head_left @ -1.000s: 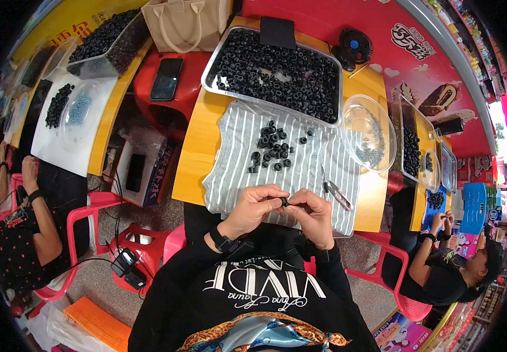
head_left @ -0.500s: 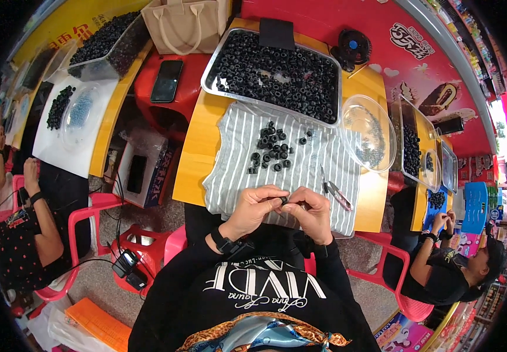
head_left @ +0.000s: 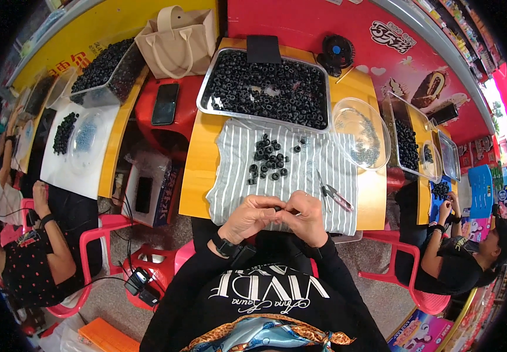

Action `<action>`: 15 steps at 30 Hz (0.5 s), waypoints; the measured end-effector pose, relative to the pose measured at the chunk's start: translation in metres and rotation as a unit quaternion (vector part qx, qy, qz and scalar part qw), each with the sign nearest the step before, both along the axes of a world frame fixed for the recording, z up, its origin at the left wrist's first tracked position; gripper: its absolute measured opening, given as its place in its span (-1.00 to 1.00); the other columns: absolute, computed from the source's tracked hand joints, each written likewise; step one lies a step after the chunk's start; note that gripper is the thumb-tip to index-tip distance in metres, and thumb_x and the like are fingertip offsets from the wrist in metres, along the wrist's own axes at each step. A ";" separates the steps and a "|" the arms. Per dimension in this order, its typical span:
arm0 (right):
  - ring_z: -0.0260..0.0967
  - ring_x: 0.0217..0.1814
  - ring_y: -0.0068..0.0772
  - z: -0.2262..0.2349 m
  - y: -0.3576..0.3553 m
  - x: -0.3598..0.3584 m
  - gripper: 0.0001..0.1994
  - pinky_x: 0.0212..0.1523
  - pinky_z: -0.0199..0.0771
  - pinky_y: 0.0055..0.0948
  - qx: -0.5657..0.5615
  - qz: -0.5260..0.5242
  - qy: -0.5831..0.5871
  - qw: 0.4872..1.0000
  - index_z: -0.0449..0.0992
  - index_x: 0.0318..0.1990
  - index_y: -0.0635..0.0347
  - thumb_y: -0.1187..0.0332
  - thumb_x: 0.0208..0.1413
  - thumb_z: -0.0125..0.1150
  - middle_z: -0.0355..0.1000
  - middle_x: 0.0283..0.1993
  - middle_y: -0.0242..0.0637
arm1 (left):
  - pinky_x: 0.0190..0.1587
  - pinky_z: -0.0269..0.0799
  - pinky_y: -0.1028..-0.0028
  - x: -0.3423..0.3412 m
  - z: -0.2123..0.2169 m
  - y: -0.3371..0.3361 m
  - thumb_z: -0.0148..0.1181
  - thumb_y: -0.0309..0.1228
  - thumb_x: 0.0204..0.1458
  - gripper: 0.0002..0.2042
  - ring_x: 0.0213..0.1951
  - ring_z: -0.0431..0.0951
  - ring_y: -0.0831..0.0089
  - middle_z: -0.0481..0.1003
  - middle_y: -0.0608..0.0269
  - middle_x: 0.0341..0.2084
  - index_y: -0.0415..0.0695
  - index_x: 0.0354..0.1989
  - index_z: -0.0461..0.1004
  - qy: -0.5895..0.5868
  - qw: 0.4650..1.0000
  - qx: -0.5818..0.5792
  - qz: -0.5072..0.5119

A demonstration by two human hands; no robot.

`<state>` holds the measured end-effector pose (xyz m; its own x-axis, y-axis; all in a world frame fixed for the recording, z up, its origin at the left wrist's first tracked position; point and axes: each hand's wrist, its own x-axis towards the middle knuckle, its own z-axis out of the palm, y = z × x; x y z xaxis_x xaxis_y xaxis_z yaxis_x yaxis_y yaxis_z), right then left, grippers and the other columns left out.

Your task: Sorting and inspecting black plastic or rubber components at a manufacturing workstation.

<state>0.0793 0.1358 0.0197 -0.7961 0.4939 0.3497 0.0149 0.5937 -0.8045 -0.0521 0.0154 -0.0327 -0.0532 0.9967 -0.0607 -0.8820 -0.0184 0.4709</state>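
My left hand [head_left: 246, 217] is closed, pinching a small black ring-shaped part [head_left: 277, 208] between thumb and fingers. My right hand [head_left: 304, 218] meets it there, fingertips pressed together against the part; whatever else they pinch is hidden. Both hands are over the near edge of a grey-and-white striped cloth [head_left: 225, 170]. Just beyond them lies a loose pile of similar black rings [head_left: 272, 157]. To the right of my right hand, a pair of small snips [head_left: 340, 200] rests on the cloth.
A metal tray [head_left: 202, 101] full of black rings stands at the table's back. Beside it are a clear round bowl [head_left: 337, 132] with small shiny bits and a black fan [head_left: 337, 51]. A phone [head_left: 165, 104] lies on a red stool. People sit working at left and right.
My view has shifted slightly, so the table sits lower in the picture. My right hand has turned more over the black ring; both hands stay together at the cloth's near edge.
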 end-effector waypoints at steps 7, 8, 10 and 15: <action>0.25 -0.54 -0.22 0.018 -0.005 -0.003 -0.70 -0.58 0.18 -0.30 0.162 -0.004 0.014 0.987 0.37 -0.58 0.18 0.34 -0.29 0.48 0.24 -0.58 -0.29 | -0.19 0.45 0.47 -0.001 -0.006 -0.003 0.25 -0.28 0.08 -0.60 -0.30 0.51 0.42 0.49 0.11 -0.28 -0.44 -0.11 0.45 -0.053 0.999 -0.002 0.011; 0.24 -0.53 -0.22 0.022 -0.005 -0.002 -0.69 -0.57 0.18 -0.31 0.188 0.003 0.013 0.982 0.37 -0.57 0.18 0.31 -0.28 0.48 0.24 -0.56 -0.29 | -0.19 0.45 0.47 0.000 -0.006 -0.002 0.25 -0.28 0.08 -0.60 -0.30 0.51 0.42 0.49 0.11 -0.28 -0.44 -0.11 0.45 -0.051 0.999 -0.004 0.009; 0.23 -0.53 -0.23 0.025 -0.006 0.002 -0.68 -0.57 0.17 -0.31 0.184 -0.001 0.026 0.983 0.38 -0.57 0.18 0.29 -0.27 0.48 0.24 -0.56 -0.29 | -0.20 0.45 0.50 0.005 -0.002 0.001 0.23 -0.23 0.10 -0.58 -0.32 0.49 0.44 0.47 0.14 -0.33 -0.44 -0.13 0.44 -0.018 0.998 -0.013 0.065; 0.21 -0.54 -0.24 0.020 -0.006 0.013 -0.69 -0.56 0.17 -0.32 0.188 -0.013 0.040 0.981 0.39 -0.56 0.18 0.28 -0.25 0.48 0.22 -0.56 -0.29 | -0.22 0.45 0.53 0.007 0.000 0.002 0.20 -0.24 0.12 -0.61 -0.34 0.47 0.48 0.47 0.16 -0.34 -0.42 -0.14 0.44 -0.003 0.997 -0.018 0.070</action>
<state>0.0923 0.1293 0.0401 -0.7477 0.3385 0.5712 -0.0195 0.8487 -0.5285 -0.0453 0.0172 -0.0326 -0.1916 0.9766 -0.0974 -0.8749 -0.1250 0.4679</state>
